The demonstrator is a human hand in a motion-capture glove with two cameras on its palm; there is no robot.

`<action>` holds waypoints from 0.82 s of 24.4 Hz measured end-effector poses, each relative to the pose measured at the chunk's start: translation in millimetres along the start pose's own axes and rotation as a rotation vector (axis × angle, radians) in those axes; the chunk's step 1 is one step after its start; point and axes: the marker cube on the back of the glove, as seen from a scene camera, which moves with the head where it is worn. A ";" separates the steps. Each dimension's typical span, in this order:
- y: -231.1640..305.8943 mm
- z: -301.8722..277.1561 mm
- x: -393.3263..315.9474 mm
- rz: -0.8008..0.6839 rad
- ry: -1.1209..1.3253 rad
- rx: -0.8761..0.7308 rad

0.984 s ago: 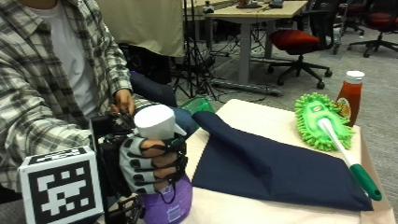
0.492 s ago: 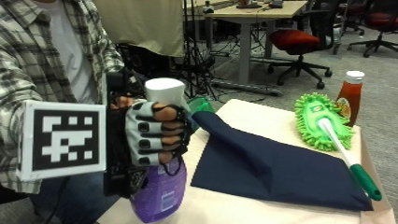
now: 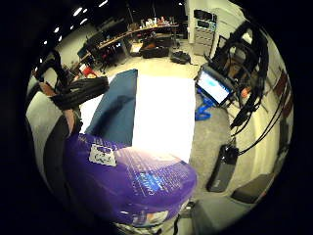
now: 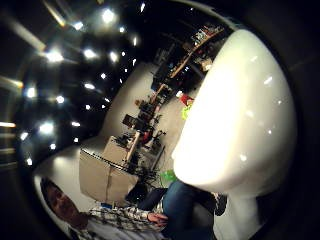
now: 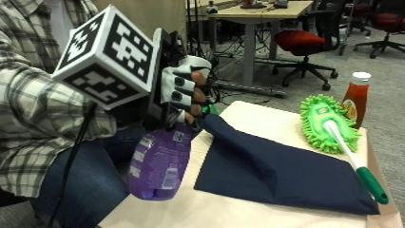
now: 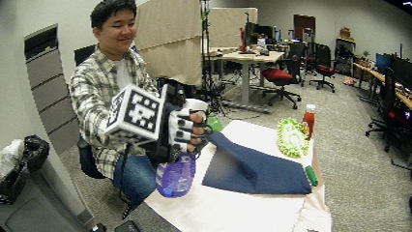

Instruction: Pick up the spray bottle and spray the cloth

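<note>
Purple bottle [image 5: 158, 166] hangs in your gloved right hand [image 5: 180, 97], fingers curled round its neck below the white spray head, lifted off the table [image 5: 265, 216] over its near edge. Navy cloth [image 5: 278, 173] lies mid-table, just beside it.

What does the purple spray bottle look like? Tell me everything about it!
The spray bottle has a see-through purple plastic body with a printed label and a white spray head on top. The gloved right hand grips it around the neck, fingers curled round it, holding it lifted in the air at the near edge of the table. It hangs nearly upright, tilted a little, beside the dark blue cloth without touching it. Nothing else touches it.
</note>
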 end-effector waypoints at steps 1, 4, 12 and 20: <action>-2.3 2.2 -7.1 -0.019 0.031 -0.026; -8.7 11.7 -28.4 -0.067 0.116 -0.103; -16.3 56.0 -73.4 -0.187 0.380 -0.288; -14.6 93.6 -80.9 -0.288 0.648 -0.430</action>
